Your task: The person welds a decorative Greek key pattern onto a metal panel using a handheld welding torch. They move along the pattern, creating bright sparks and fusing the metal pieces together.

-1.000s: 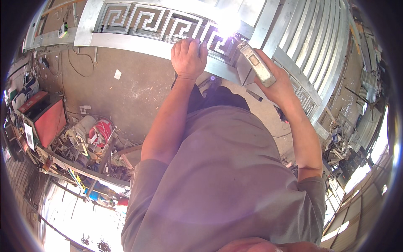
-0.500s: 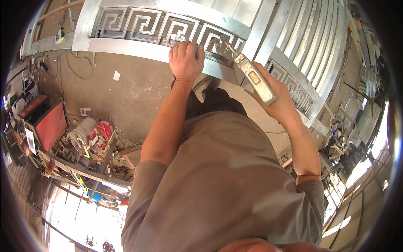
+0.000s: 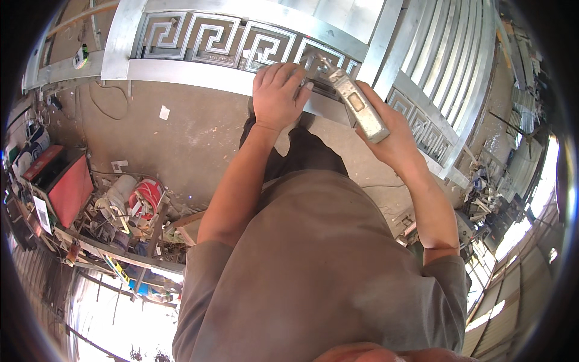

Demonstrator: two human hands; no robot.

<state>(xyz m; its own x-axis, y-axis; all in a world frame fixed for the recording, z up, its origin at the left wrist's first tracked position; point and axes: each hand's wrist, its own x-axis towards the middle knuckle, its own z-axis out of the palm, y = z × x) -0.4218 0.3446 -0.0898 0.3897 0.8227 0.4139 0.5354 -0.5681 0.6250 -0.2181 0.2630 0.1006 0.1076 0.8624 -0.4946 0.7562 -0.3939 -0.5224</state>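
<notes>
A silvery metal gate panel [image 3: 181, 68] with a row of square spiral fretwork [image 3: 211, 39] lies across the top of the view. My left hand [image 3: 280, 96] is on its near rail, fingers bent over the edge and the thumb out to the right. In my right hand [image 3: 395, 136] is a worn, pale, box-shaped handheld power tool [image 3: 357, 105] with a narrow metal nose. That nose points up and left over the right end of the fretwork, close to my left fingertips. Whether its tip touches the metal, I cannot tell.
A second barred panel [image 3: 449, 60] adjoins on the right. Lower left, a cluttered bench [image 3: 136, 256] holds a red bucket [image 3: 146, 196] and scraps beside a red-sided box [image 3: 71, 190]. A cable [image 3: 108, 114] lies on the concrete floor [image 3: 193, 133]. More clutter [image 3: 476, 187] stands at right.
My left hand has shifted slightly right along the rail, its thumb farther out. The power tool in my right hand has moved a little left, nearer the left hand. The whole view has shifted slightly.
</notes>
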